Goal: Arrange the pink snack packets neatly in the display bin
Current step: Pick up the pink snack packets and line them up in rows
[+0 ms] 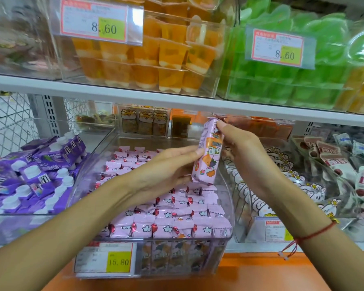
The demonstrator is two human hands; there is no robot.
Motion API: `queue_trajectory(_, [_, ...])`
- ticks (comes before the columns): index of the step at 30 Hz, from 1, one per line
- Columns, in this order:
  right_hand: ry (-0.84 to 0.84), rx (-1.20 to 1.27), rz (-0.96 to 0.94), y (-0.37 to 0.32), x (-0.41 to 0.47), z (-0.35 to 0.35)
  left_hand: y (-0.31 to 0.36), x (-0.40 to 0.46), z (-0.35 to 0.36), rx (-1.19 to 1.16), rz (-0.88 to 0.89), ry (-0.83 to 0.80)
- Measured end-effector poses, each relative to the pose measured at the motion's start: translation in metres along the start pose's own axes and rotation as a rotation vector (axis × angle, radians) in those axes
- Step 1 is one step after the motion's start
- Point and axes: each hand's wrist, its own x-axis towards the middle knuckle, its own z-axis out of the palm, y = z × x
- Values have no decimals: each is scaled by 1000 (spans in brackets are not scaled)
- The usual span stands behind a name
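My left hand (168, 164) hides part of the pink packets (177, 219) beneath it, the price tag (104, 257) print is too blurred to read, and the purple pouches (29, 175) run off the frame's edge.

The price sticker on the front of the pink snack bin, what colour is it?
Yellow price sticker, reading 15.80, in the head view.

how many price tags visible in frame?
4. One reading 8.60 on the orange jelly bin, one reading 8.60 on the green jelly bin, one reading 15.80 on the pink packet bin, one partly hidden behind the right forearm at lower right. Others may be out of view.
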Motion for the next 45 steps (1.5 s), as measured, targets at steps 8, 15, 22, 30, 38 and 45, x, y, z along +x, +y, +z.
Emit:
queue_trajectory(8, [178, 226, -95, 2, 3, -7, 2, 3, -2, 37, 18, 161])
queue_trajectory(15, [143, -186, -64, 11, 4, -26, 4, 2, -16, 182, 306, 511])
queue_trajectory(22, [9, -725, -513, 9, -3, -9, 13, -3, -10, 839, 576, 523])
queue_trajectory(30, [-30, -675, -560, 13, -2, -3, 2, 1, -3, 715, 541, 525])
queue_trajectory(38, [64, -494, -375, 29, 6, -9, -31, 1, -26, 1337, 78, 204])
queue_trajectory(45, [-93, -1067, -430, 23, 5, -20, -36, 4, -35, 1491, -33, 48])
